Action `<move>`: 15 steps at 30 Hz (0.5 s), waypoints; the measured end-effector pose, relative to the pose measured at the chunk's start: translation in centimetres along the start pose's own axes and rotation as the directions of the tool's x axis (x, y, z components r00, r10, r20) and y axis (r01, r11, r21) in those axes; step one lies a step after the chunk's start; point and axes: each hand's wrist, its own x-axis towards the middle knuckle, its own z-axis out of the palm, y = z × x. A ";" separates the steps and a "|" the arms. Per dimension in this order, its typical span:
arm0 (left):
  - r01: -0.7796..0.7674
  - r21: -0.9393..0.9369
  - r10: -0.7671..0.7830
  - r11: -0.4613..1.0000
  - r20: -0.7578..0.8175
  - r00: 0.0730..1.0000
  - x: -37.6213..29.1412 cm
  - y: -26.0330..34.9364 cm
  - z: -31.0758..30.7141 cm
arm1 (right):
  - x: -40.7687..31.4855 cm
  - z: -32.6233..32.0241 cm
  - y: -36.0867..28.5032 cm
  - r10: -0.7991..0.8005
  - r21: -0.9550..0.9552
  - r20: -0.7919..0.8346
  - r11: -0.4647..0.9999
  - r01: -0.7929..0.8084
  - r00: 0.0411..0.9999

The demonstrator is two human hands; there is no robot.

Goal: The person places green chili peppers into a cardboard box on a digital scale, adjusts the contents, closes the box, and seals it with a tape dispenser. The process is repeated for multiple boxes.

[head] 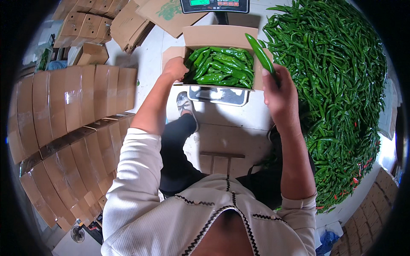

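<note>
An open cardboard box [221, 36] stands on a platform scale [217, 97] in front of me. Green chili peppers [221, 65] fill much of it, most lying lengthwise across it. My left hand [175, 69] grips the box at its left side, with the fingers curled over the edge towards the peppers. To the right of the box, my right hand [280, 88] holds one long green pepper [261, 52], its tip pointing up and to the left. The pepper's lower end is hidden in the fist.
A large heap of green peppers [336, 80], with some red ones, covers the floor at right. The scale's display [214, 4] stands behind the box. Taped cartons [77, 96] are stacked at left, with flattened cardboard [129, 27] beyond. More cartons [368, 211] sit at lower right.
</note>
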 end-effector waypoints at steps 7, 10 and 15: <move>-0.088 0.144 0.080 0.986 0.059 0.995 -0.6 1.2 -0.4 | 0.7 0.5 0.1 0.009 -0.070 -0.043 0.997 -0.012 0.999; -0.125 0.203 0.110 0.971 0.085 0.990 -0.4 1.1 -0.3 | 1.1 0.4 0.4 0.119 -0.099 -0.014 0.988 -0.120 0.993; -0.136 0.094 0.122 0.986 0.140 0.983 -0.1 0.8 -0.8 | 3.8 1.4 2.6 -0.001 -0.456 0.084 0.889 0.039 0.997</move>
